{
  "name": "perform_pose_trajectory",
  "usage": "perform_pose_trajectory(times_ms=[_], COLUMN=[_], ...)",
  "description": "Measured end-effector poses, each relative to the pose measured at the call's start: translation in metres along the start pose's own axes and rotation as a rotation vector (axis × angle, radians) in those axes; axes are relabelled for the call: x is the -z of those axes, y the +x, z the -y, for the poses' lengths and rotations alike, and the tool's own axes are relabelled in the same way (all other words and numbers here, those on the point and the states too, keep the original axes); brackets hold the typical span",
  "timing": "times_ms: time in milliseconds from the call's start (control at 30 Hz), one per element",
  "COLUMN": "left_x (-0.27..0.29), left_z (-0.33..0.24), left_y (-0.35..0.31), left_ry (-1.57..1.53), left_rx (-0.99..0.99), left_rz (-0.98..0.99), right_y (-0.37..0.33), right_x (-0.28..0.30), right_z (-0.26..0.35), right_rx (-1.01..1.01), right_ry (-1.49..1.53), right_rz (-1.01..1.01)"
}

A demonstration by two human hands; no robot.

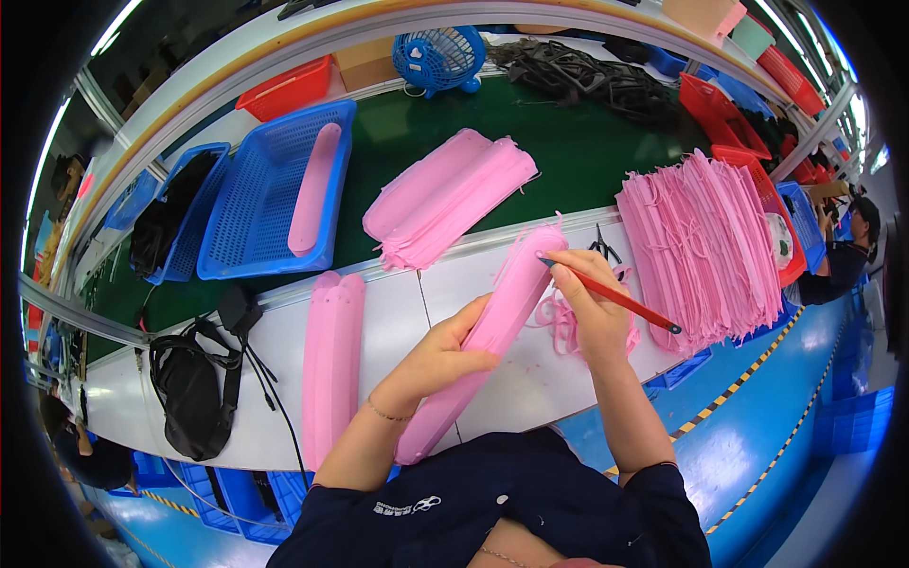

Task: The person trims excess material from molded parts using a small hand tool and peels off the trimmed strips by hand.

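My left hand (443, 352) grips a long, folded pink fabric piece (504, 317), thumb on top, holding it aslant over the white worktop. In my right hand (597, 317) is a slim red tool (630, 303) with a dark pointed tip and a hole in its rear end. The tip meets or hovers just over the far end of the pink piece; contact cannot be made out. Loose pink straps (559, 327) lie beside my right hand. Left of my left hand, another pink piece (331, 364) lies lengthwise. Beyond my hands rests a pink stack (450, 204).
A large heap of pink pieces (701, 251) stands at the right, near black snips (604, 244). On the left are a blue basket (248, 204) holding one pink piece and a black pouch (197, 398) with cords. A blue fan (438, 59) and black straps (587, 80) sit behind.
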State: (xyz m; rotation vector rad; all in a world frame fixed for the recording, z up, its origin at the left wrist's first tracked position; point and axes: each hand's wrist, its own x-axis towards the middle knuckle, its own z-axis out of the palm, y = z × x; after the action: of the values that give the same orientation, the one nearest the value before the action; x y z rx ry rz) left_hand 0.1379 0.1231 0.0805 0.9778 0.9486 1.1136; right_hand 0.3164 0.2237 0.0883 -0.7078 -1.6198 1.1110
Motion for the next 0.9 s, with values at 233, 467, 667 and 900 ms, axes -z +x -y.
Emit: perform_pose_trajectory(times_ms=[233, 467, 667, 900], left_x=[0.001, -0.001, -0.006, -0.004], left_z=[0.000, 0.002, -0.009, -0.017], left_y=[0.002, 0.000, -0.004, -0.008], left_ry=[0.060, 0.118, 0.295, -0.035], left_rx=[-0.033, -0.046, -0.039, 0.091], left_rz=[0.016, 0.010, -0.019, 0.017], right_y=[0.002, 0.003, 0.009, 0.022], right_x=[-0.001, -0.001, -0.006, 0.029], right_z=[0.002, 0.001, 0.000, 0.008], right_rx=[-0.007, 0.075, 0.789, 0.978], right_ry=[0.003, -0.119, -0.870, -0.904], right_rz=[-0.025, -0.040, -0.036, 0.308])
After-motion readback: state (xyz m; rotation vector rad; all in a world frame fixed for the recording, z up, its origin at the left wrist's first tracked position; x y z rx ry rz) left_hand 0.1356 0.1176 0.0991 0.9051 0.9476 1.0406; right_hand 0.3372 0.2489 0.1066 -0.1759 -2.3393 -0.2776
